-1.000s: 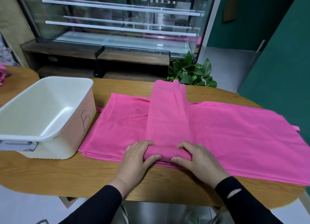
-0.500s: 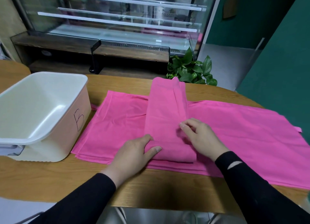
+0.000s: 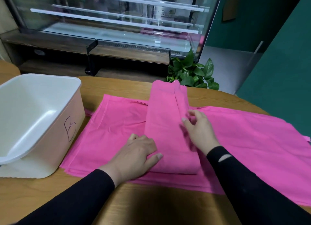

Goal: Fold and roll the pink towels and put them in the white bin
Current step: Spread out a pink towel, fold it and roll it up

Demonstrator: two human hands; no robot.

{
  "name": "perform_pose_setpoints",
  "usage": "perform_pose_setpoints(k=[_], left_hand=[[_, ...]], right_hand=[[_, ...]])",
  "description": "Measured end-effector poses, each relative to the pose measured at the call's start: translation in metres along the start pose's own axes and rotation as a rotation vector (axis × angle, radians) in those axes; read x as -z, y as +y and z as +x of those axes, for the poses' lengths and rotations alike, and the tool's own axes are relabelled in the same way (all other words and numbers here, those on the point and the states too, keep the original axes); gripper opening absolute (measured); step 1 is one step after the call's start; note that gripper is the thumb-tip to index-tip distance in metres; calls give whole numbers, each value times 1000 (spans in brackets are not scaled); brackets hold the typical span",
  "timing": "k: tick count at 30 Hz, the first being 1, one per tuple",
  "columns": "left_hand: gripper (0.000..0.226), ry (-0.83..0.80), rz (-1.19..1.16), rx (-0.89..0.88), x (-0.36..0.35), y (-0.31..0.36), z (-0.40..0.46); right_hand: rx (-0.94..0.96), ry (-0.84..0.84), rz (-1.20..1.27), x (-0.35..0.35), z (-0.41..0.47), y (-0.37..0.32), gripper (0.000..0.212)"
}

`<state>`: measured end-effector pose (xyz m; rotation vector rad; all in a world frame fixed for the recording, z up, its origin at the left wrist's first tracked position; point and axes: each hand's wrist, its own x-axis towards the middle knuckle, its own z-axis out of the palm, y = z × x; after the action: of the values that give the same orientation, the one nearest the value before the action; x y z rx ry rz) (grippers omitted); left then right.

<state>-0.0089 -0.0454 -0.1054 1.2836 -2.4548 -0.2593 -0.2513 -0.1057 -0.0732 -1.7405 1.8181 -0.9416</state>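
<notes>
On the worktop (image 3: 134, 88), over the stack of flat pink towels (image 3: 252, 140), lies the folded towel strip (image 3: 165, 123). My left hand (image 3: 134, 155) rests on its near edge, its grip spread flat; my right hand (image 3: 198, 128) touches its right fold, its grip loose. Left of them stands the white bin (image 3: 50, 140).

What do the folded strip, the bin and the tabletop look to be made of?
Folded pink towel: thin woven cloth, matte, judging by its sharp creases and flat lie; the fibre cannot be told.
White bin: looks like moulded plastic, smooth with a slight sheen, rounded corners and a rolled rim.
Table: wood or wood-look laminate, visible grain, satin finish.
</notes>
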Motion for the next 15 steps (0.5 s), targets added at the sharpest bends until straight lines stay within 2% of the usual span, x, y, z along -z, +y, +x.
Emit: perform_pose_setpoints(k=[3,6,8,10,12,15], left_hand=[[43,-4,-29,-11,-3,-3,3],[43,3,-34,-14,-9,-8,2],[44,-2,-45,-16,-11,-10,3],[47,-7,-67,-19,-11,-12,4],[48,-2,-78,-19,-11,-13,4],[45,-4,-82,-24,-12,-13,3]], right_hand=[[-141,-20,80,-11,38,-3,65],[-232,-38,60,-26,67,-4,72],[-243,-14,11,-33,81,-4,59],[-234,99,-2,-36,92,-3,42],[-301,174,-43,-33,96,4,35],[-396,88,-248,-28,90,19,23]])
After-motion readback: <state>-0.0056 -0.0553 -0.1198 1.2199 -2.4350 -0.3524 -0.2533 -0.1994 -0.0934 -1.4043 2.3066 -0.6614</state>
